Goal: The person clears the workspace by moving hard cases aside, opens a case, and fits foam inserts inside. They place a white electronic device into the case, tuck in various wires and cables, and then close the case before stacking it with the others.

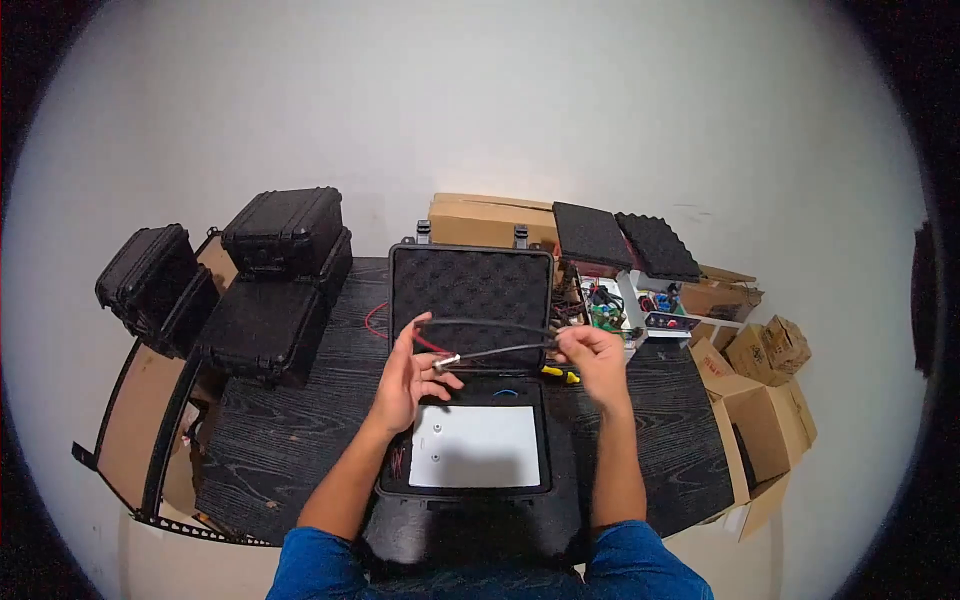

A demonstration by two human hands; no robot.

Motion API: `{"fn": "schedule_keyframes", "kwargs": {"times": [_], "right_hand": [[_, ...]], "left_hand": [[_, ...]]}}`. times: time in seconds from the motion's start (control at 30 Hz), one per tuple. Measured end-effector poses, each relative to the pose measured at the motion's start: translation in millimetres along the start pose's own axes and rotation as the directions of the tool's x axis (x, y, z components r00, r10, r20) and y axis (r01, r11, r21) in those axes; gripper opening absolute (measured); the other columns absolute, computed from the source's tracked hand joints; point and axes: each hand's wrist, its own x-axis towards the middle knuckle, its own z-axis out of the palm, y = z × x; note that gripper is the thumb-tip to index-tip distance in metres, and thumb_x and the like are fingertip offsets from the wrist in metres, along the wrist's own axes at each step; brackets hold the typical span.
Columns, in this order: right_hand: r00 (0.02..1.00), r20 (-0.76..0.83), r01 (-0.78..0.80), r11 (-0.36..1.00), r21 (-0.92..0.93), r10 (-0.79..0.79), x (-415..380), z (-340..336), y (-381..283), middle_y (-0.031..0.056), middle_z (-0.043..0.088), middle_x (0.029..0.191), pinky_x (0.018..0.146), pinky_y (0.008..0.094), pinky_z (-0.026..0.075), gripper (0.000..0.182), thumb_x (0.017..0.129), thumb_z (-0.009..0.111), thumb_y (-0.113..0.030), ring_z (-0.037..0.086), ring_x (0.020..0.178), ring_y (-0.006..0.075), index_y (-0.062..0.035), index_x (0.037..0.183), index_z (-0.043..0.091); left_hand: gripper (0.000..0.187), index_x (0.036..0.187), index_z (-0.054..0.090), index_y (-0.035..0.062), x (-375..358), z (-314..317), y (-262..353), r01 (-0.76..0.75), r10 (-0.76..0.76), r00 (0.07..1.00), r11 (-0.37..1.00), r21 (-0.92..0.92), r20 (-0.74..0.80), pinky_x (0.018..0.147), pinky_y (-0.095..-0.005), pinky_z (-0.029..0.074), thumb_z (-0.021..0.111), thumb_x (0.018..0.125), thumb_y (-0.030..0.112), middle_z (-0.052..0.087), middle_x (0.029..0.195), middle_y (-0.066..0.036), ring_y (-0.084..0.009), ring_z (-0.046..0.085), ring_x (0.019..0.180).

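Note:
Above an open black hard case (546, 440), a thin black cable (495, 350) stretches between my two hands in a narrow loop. My left hand (400, 385) has the cable running over its raised thumb and forefinger, the other fingers loosely curled. Close to those fingers is a silver connector (447, 362) on the cable. On the other side, my right hand (592, 362) pinches the cable between thumb and fingers. A red cable (376, 318) curves out behind my left hand. Below lies a white panel (475, 445) with small round fittings, set in the case.
Black hard cases (275, 320) are stacked on the left of the dark wood-grain table (270, 440). Yellow-and-black tools (562, 375) lie right of the case. Electronics in a white housing (610, 305), foam sheets (655, 245) and cardboard boxes (760, 430) fill the right side.

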Motion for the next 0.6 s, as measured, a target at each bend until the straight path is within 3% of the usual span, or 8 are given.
{"fn": "schedule_keyframes", "kwargs": {"times": [0.07,0.2,0.3,0.33,0.4,0.43,0.53,0.6], "right_hand": [[0.998,0.048,-0.033,0.999,-0.015,0.034,-2.0,10.2,-1.7,0.0068,0.073,0.097,0.075,0.0260,0.058,0.013,0.098,0.073,-0.007,0.068,0.081,0.0112,0.0050,0.101,0.074],[0.967,0.252,-0.010,0.996,-0.093,0.033,-2.0,1.7,9.5,0.0087,0.074,0.106,0.081,0.0287,0.058,0.024,0.093,0.079,-0.007,0.070,0.090,0.0128,0.0051,0.112,0.072],[0.899,0.413,0.065,0.886,-0.460,0.148,-14.8,19.2,-40.9,0.0094,0.075,0.112,0.094,0.0322,0.056,0.048,0.086,0.084,-0.011,0.070,0.105,0.0163,-0.0012,0.130,0.067],[0.842,0.529,0.196,0.854,-0.483,0.106,-13.5,14.6,-24.5,0.0182,0.071,0.127,0.103,0.0401,0.053,0.082,0.077,0.091,-0.022,0.069,0.120,0.0282,-0.0073,0.149,0.053],[0.779,0.620,0.320,0.792,-0.520,0.093,-22.2,30.1,-23.6,0.0243,0.068,0.134,0.107,0.0457,0.051,0.100,0.073,0.093,-0.032,0.067,0.125,0.0365,-0.0081,0.156,0.043],[0.735,0.631,0.217,0.795,-0.567,0.250,-22.5,37.8,-24.1,0.0268,0.065,0.138,0.108,0.0491,0.049,0.110,0.070,0.094,-0.036,0.064,0.129,0.0386,-0.0082,0.160,0.037],[0.725,0.656,0.181,0.861,-0.475,0.210,-17.5,52.0,-11.4,0.0148,0.074,0.108,0.084,0.0376,0.057,0.078,0.082,0.090,-0.025,0.071,0.097,0.0216,-0.0033,0.148,0.052],[0.732,0.580,-0.082,0.891,-0.446,0.358,-15.1,53.8,-12.4,0.0101,0.074,0.097,0.077,0.0358,0.056,0.060,0.087,0.086,-0.019,0.069,0.089,0.0171,-0.0019,0.138,0.060]], "left_hand": [[0.064,0.163,0.022,0.0101,0.5,3.9,4.9,-0.030,0.028,0.999,0.998,-0.048,-0.042,0.065,-0.0271,0.061,0.028,0.114,0.051,0.070,0.122,-0.029,-0.0235,0.075,0.081],[0.048,0.138,0.050,0.0041,3.5,5.7,4.7,0.075,-0.045,0.982,0.984,0.159,-0.185,0.054,-0.0269,0.057,0.035,0.115,0.043,0.076,0.104,-0.026,-0.0211,0.074,0.071],[0.038,0.128,0.056,0.0041,0.2,13.1,9.9,0.118,-0.099,0.988,0.978,0.174,-0.117,0.062,-0.0279,0.058,0.041,0.115,0.036,0.077,0.100,-0.021,-0.0174,0.072,0.069],[0.038,0.128,0.055,0.0039,-0.8,13.6,8.6,0.151,-0.140,0.987,0.974,0.171,-0.075,0.065,-0.0283,0.060,0.042,0.115,0.037,0.077,0.102,-0.021,-0.0169,0.072,0.070],[0.040,0.129,0.055,0.0031,-3.4,18.8,2.5,0.189,-0.190,0.982,0.972,0.143,-0.004,0.072,-0.0301,0.062,0.046,0.114,0.038,0.077,0.104,-0.021,-0.0190,0.075,0.079],[0.040,0.130,0.055,0.0027,-4.7,22.3,1.0,0.209,-0.215,0.976,0.970,0.126,0.036,0.074,-0.0306,0.062,0.047,0.114,0.038,0.077,0.106,-0.022,-0.0197,0.075,0.082],[0.037,0.130,0.055,0.0003,-5.7,24.7,3.0,0.204,-0.216,0.970,0.972,0.114,0.108,0.082,-0.0323,0.063,0.050,0.113,0.032,0.075,0.112,-0.020,-0.0213,0.075,0.094],[0.033,0.131,0.055,-0.0005,-2.4,15.1,1.9,0.179,-0.191,0.976,0.977,0.113,0.108,0.084,-0.0329,0.063,0.052,0.112,0.026,0.075,0.111,-0.018,-0.0207,0.075,0.096]]}}
